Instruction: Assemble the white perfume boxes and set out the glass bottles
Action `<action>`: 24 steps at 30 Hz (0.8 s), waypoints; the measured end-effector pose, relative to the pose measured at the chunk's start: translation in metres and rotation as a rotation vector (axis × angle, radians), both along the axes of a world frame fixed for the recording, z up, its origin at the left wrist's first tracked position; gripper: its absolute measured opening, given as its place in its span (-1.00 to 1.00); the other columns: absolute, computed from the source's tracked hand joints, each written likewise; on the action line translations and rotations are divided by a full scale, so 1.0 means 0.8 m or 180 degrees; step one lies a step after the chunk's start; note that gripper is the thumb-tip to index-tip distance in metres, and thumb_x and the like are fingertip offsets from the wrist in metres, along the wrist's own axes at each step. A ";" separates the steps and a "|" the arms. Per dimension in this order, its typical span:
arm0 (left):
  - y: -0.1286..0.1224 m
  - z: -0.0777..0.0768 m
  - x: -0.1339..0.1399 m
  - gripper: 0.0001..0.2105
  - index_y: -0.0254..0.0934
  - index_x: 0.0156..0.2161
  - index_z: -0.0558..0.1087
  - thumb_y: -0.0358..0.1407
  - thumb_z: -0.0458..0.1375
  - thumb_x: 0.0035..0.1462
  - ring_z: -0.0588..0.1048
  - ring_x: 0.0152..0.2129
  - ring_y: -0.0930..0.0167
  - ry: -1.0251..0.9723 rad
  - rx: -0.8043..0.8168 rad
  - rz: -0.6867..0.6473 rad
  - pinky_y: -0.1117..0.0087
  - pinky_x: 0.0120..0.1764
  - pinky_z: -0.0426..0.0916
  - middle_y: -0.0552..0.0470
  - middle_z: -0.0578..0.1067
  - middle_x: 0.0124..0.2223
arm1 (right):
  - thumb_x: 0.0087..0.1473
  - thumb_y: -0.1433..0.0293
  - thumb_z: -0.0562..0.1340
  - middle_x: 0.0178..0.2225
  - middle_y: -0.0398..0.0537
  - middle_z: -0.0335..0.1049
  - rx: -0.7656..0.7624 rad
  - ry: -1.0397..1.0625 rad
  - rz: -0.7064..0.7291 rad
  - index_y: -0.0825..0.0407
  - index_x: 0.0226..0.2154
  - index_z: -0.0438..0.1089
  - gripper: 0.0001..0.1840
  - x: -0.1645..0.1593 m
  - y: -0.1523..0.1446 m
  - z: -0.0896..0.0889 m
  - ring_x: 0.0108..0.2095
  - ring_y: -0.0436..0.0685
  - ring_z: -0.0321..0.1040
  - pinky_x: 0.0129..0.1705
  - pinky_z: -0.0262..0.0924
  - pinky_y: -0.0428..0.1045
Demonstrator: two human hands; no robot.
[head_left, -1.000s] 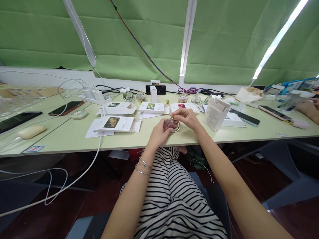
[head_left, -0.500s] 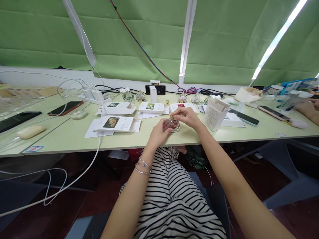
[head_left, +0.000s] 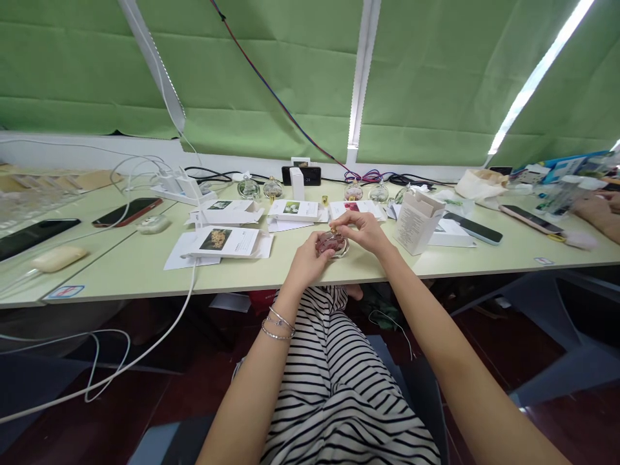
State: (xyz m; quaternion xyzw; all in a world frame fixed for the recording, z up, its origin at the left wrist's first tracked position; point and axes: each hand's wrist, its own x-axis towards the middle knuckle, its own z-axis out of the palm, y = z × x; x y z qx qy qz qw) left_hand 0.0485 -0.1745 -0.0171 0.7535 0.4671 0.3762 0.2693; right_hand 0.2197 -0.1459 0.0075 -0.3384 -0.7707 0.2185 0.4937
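A round, clear glass perfume bottle (head_left: 332, 243) with pinkish contents stands at the table's front edge. My left hand (head_left: 307, 259) is closed around its left side, thumb across the front. My right hand (head_left: 364, 231) pinches the small gold top (head_left: 334, 229) at the neck; the fingertips partly cover it. Just behind the hands lies a white box with a red flower picture (head_left: 352, 206). To the right of my right hand, a white carton (head_left: 420, 221) stands upright with its top flap open.
Flattened white boxes, one with a yellow flower picture (head_left: 216, 239), lie to the left. Several round bottles, including a green one (head_left: 248, 188), and a small gold cap (head_left: 325, 199) stand behind. Phones, such as the dark one (head_left: 475, 228), and cables (head_left: 371, 175) lie around.
Almost nothing differs. Both hands keep their hold on the bottle, with the right fingers shifted very slightly at the gold top.
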 end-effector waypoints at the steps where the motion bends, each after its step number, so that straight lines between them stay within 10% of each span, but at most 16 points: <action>1: 0.000 0.000 0.000 -0.70 -0.22 -0.07 0.27 -0.34 0.11 0.05 0.46 -0.22 0.31 -0.0014 -0.0013 -0.0004 0.28 -0.15 0.32 0.00 0.49 -0.12 | -0.05 0.38 0.21 -0.35 -0.09 0.50 -0.0005 0.0008 0.0014 0.04 -0.40 0.43 -0.88 0.000 0.000 -0.001 -0.32 0.06 0.42 -0.20 0.30 0.00; 24: 0.001 -0.003 -0.002 -0.67 -0.23 -0.05 0.25 -0.34 0.11 0.04 0.45 -0.21 0.30 -0.0088 -0.0015 -0.0052 0.26 -0.13 0.31 -0.03 0.48 -0.12 | 0.03 0.29 0.17 -0.28 -0.09 0.45 -0.0103 0.0522 0.0059 -0.03 -0.25 0.42 -0.79 -0.009 -0.004 -0.028 -0.26 0.07 0.38 -0.17 0.29 0.04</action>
